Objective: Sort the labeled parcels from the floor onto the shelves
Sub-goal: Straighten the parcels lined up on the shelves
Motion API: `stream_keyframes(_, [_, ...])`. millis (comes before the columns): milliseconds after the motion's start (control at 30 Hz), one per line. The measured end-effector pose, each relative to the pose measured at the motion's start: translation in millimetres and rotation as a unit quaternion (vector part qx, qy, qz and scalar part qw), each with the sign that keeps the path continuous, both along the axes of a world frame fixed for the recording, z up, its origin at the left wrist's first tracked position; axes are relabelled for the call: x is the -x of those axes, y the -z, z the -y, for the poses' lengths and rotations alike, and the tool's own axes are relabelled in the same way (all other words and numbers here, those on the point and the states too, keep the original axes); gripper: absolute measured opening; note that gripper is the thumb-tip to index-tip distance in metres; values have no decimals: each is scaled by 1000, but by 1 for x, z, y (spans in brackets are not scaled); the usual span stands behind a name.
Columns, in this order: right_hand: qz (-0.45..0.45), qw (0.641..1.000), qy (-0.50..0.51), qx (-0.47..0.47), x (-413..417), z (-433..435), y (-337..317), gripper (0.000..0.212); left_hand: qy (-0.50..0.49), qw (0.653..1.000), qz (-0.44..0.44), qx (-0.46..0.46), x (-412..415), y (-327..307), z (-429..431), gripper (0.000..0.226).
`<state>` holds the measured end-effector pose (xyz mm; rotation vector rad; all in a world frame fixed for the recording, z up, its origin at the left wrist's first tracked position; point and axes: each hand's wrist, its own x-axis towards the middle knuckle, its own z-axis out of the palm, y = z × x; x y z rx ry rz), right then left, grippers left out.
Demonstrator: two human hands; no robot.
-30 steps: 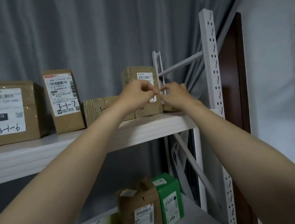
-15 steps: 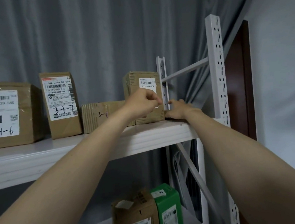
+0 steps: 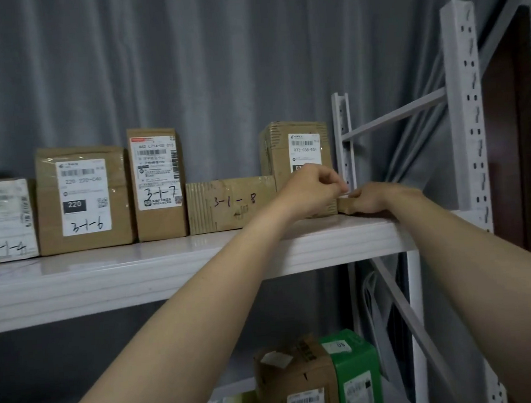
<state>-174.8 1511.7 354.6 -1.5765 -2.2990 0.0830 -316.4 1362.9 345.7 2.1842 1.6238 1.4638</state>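
A small flat brown parcel [image 3: 345,204] lies at the right end of the white upper shelf [image 3: 167,263], against a tall labeled box [image 3: 295,148]. My right hand [image 3: 375,197] grips the small parcel from the right and hides most of it. My left hand [image 3: 312,188] hovers with curled fingers just above the parcel's left end, in front of the tall box; I see nothing in it. To the left, in a row, stand the parcels marked 3-1-8 [image 3: 226,204], 3-1-7 [image 3: 156,184] and 3-1-6 [image 3: 82,196].
One more labeled box [image 3: 3,222] stands at the far left of the row. On the lower shelf are a brown box [image 3: 296,383] and a green box [image 3: 355,372]. A white slotted upright [image 3: 464,106] bounds the shelf's right end, and a grey curtain hangs behind.
Both hands dropped from a raised pinch down to the shelf. My right hand set the small parcel down beside the tall box, and my view shifted left, showing more of the row.
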Motion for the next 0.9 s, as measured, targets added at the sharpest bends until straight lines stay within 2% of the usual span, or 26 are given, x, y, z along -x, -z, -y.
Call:
stream_keyframes(267, [-2, 1000, 25, 5, 20, 14, 2, 81, -21, 1000, 8, -7, 14, -1, 21, 27])
stream_keyframes(433, [-1, 1000, 24, 7, 21, 23, 5, 76, -24, 999, 29, -6, 20, -2, 28, 21])
stream_keyframes(600, [-63, 997, -39, 22, 18, 38, 5, 91, -30, 999, 31, -10, 16, -3, 36, 20])
stream_keyframes(667, [-111, 993, -39, 6, 17, 48, 10, 80, -26, 999, 36, -27, 13, -2, 43, 21])
stream_keyframes(767, [-225, 968, -40, -100, 21, 73, 22, 35, -3, 996, 44, -76, 10, 4, 62, 26])
stream_keyframes(800, [-262, 951, -44, -157, 22, 86, 29, 28, 10, 994, 51, -92, 9, 8, 71, 28])
stream_keyframes(900, [-362, 879, -71, -302, 20, 130, 54, 25, 61, 987, 73, -133, 8, 29, 107, 32])
